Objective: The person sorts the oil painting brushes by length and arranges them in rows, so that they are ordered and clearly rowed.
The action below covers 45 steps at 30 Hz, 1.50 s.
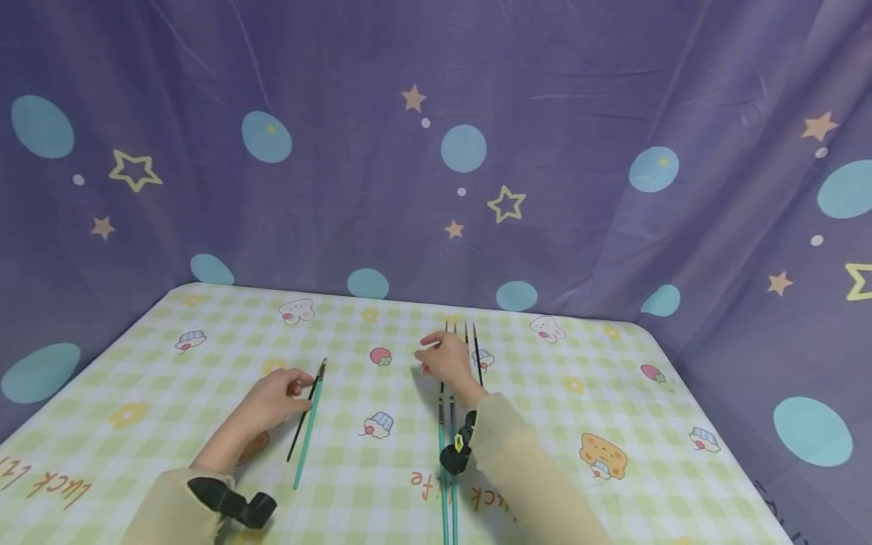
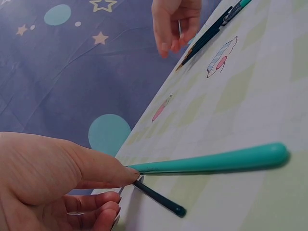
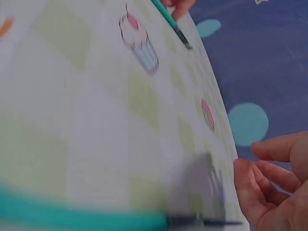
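Observation:
My left hand is beside two paintbrushes on the left of the table, one with a teal handle, one slimmer and black. Its thumb and forefinger tips meet the black brush's edge without visibly wrapping round it. In the left wrist view the thumb hides part of both handles; the teal end and dark end stick out past it. My right hand, fingers loosely bent and holding nothing, hovers over another group: two teal-handled brushes and several dark, thin brushes, partly hidden beneath hand and sleeve.
A green-and-white checked cloth with printed cupcakes and strawberries covers the table. Behind its far edge hangs a purple curtain patterned with stars and dots. Each wrist carries a small black camera.

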Motion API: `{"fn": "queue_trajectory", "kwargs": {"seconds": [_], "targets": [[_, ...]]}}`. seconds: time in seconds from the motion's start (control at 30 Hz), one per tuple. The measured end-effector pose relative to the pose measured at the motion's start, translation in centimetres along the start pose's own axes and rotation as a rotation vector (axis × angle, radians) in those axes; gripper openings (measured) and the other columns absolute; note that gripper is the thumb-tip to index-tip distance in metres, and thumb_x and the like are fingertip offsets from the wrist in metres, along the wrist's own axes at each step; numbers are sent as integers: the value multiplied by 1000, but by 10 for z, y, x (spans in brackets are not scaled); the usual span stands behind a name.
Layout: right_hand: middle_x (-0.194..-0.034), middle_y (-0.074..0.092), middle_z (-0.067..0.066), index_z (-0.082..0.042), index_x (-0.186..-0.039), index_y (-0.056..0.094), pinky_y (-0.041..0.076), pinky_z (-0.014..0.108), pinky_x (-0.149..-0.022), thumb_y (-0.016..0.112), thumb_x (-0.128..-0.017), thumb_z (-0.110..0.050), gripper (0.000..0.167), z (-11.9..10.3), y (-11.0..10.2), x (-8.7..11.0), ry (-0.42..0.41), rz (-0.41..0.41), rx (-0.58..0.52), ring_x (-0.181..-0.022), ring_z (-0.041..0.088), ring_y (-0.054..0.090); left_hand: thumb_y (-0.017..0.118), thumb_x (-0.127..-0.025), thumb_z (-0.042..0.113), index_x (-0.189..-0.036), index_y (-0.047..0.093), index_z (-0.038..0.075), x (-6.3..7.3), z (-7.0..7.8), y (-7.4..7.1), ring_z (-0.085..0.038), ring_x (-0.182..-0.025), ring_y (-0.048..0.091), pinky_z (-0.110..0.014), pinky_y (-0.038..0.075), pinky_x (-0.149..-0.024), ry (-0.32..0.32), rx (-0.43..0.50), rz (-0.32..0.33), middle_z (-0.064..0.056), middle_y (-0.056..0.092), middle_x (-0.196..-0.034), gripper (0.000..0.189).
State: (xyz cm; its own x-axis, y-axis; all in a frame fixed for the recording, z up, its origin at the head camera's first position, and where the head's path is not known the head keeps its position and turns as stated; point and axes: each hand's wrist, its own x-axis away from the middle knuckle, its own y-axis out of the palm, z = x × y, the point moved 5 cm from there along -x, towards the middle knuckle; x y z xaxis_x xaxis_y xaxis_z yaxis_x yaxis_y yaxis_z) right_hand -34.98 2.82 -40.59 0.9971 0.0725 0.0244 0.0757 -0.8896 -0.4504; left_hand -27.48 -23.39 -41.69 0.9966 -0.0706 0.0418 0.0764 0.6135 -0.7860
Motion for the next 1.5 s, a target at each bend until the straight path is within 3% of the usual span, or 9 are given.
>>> {"fn": "queue_trajectory", "kwargs": {"seconds": [0.23, 0.47, 0.7, 0.83, 1.23, 1.5], "targets": [[-73, 67, 11, 0, -101, 64, 52, 28, -53, 68, -77, -8, 25, -10, 35, 7, 4, -72, -34, -57, 22, 65, 65, -79, 13, -111, 58, 0, 1, 0, 1, -22, -80, 42, -30, 34, -62, -3, 10, -6, -7, 46, -86, 35], [-66, 66, 3, -4, -96, 66, 49, 23, -53, 72, -73, -10, 25, -18, 61, 20, 21, -121, -35, -55, 12, 63, 65, -79, 14, -110, 58, 1, 1, 0, 0, -22, -78, 42, -30, 33, -62, 5, 2, -4, -8, 46, -85, 35], [-64, 66, 2, -4, -98, 66, 49, 23, -53, 73, -72, -11, 27, -23, 82, 30, 6, -164, -14, -53, 14, 64, 65, -79, 14, -110, 58, 0, -1, 0, 0, -20, -76, 41, -30, 33, -62, 21, -5, -1, -8, 46, -85, 35], [-64, 65, 0, -6, -99, 65, 49, 24, -52, 74, -72, -10, 28, -24, 95, 38, 37, -192, -40, -52, 14, 63, 65, -79, 14, -109, 58, 0, -1, 0, -1, -20, -76, 41, -30, 33, -63, 26, -10, -1, -8, 47, -84, 34], [-60, 63, -1, -9, -90, 65, 47, 24, -50, 77, -67, -6, 26, -31, 122, 55, 59, -199, -97, -48, 15, 61, 66, -78, 14, -108, 59, 1, -3, -3, 1, -21, -76, 43, -30, 34, -64, 22, -34, -4, -6, 49, -84, 34], [-52, 61, -3, -11, -87, 63, 44, 18, -51, 79, -64, -9, 28, -39, 133, 61, 11, -175, 8, -41, 10, 57, 67, -77, 15, -109, 59, 0, -3, -2, 0, -21, -77, 43, -30, 34, -63, 45, -23, -6, -7, 50, -85, 36]]}}
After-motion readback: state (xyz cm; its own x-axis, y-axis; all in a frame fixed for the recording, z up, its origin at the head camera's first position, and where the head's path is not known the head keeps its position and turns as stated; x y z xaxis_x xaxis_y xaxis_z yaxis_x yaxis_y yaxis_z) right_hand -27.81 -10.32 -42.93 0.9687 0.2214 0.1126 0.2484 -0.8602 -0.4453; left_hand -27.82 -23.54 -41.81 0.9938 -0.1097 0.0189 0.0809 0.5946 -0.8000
